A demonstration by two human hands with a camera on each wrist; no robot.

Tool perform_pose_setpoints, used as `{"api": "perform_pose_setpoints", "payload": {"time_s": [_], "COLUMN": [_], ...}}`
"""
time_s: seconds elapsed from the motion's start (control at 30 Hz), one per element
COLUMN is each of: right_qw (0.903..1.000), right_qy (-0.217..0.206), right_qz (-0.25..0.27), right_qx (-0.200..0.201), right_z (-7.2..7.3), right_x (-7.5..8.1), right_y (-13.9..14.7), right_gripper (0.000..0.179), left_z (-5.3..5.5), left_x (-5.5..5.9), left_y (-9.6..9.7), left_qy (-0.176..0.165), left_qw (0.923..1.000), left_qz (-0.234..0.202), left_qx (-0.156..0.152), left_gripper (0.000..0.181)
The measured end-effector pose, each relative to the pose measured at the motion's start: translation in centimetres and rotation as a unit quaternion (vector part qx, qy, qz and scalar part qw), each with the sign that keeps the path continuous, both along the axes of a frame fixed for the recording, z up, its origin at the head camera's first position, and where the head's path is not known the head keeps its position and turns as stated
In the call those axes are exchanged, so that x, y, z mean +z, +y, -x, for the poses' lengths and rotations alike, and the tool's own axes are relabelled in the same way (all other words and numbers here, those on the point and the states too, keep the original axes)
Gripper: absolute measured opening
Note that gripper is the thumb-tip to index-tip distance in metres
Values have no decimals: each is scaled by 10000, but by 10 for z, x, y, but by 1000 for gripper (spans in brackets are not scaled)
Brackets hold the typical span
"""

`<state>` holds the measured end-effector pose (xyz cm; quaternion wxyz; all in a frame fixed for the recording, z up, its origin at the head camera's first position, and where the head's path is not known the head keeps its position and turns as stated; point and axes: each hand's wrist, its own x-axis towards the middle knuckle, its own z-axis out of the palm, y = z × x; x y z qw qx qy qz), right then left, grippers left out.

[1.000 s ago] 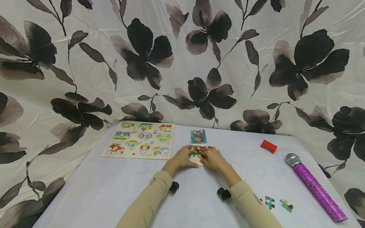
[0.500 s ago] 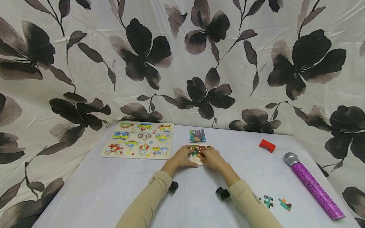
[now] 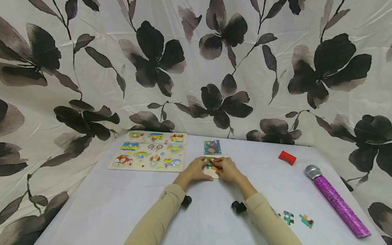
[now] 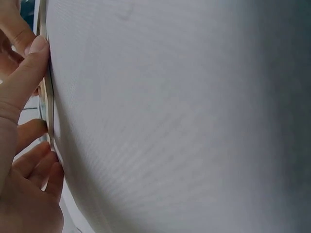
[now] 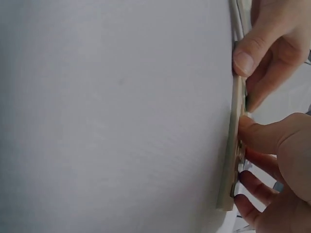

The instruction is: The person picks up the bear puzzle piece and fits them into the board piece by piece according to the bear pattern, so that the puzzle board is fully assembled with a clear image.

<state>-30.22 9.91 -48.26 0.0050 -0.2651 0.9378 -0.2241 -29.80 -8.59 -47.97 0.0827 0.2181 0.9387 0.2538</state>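
A small wooden jigsaw board [image 3: 215,174] lies at the middle of the table, with colourful pieces [image 3: 210,166] in it. My left hand [image 3: 195,169] grips its left side, thumb along the near edge and fingers at the far left edge. The left wrist view shows this thumb [image 4: 38,46] against the board's rim. My right hand [image 3: 229,169] pinches a brown puzzle piece [image 3: 216,163] over the board, and its fingers partly cover that piece. In the right wrist view the right fingertips [image 5: 245,124] are right at the board's face.
Behind the board lies a bear picture card [image 3: 212,147]. A vehicle peg puzzle [image 3: 147,151] is at back left. To the right are a red block [image 3: 287,158], a purple microphone [image 3: 340,200] and two loose jigsaw pieces [image 3: 288,217]. Floral cloth [image 3: 190,68] hangs behind the table.
My right fingers have shifted slightly over the pieces in the board. The left hand keeps its hold, and the objects around stay where they were.
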Motion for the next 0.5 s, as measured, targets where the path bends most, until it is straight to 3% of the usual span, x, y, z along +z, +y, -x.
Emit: {"api": "perform_pose_setpoints", "payload": {"time_s": [0.33, 0.5], "right_qw": [9996, 9986], "right_qy": [276, 306], "right_qz": [-34, -437], "right_qx": [28, -68], "right_z": [-5, -5], "right_x": [2, 5], "right_y": [2, 0], "right_gripper": [32, 32], "left_z": [2, 2], "left_x": [0, 0], "left_y": [0, 2], "left_qy": [25, 5], "left_qw": [10000, 10000], "left_qz": [66, 59], "left_qx": [-6, 15], "left_gripper": [77, 77]}}
